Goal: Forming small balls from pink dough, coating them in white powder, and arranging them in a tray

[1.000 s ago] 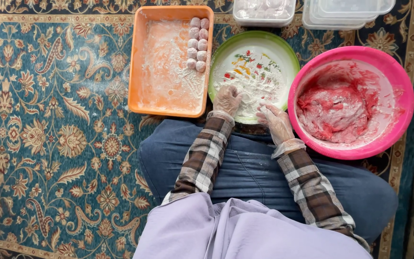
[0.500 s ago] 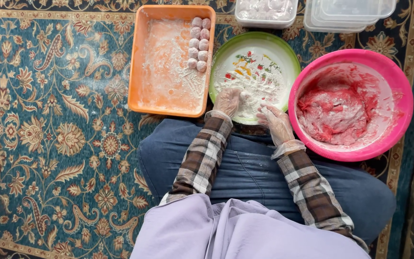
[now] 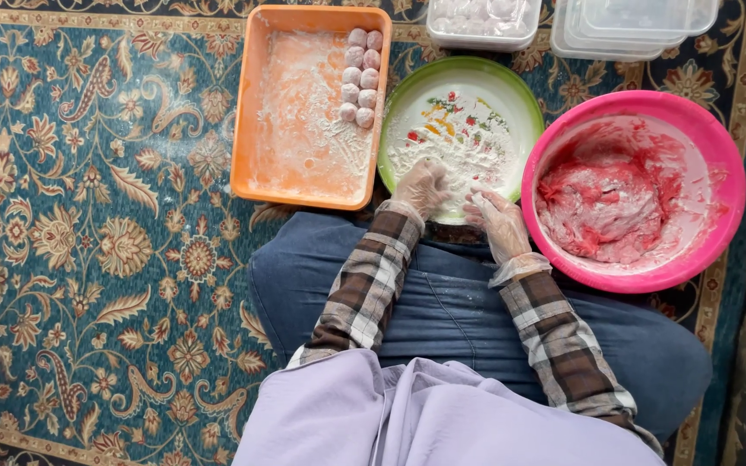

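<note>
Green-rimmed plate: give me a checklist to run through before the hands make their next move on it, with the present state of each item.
1. Both hands gloved: ok. The left hand and right hand wear thin clear gloves.
2. Flour on the green-rimmed plate: ok, a white dusting covers its middle.
3. Dough piece between the hands: cannot tell, the fingers hide it.
4. Room in the orange tray: ok. The pink dough balls fill only its far right corner.
5. Dough left in the pink bowl: ok, a large pink mass remains.
6. Clear lidded containers: cannot tell, cut off by the frame.
</note>
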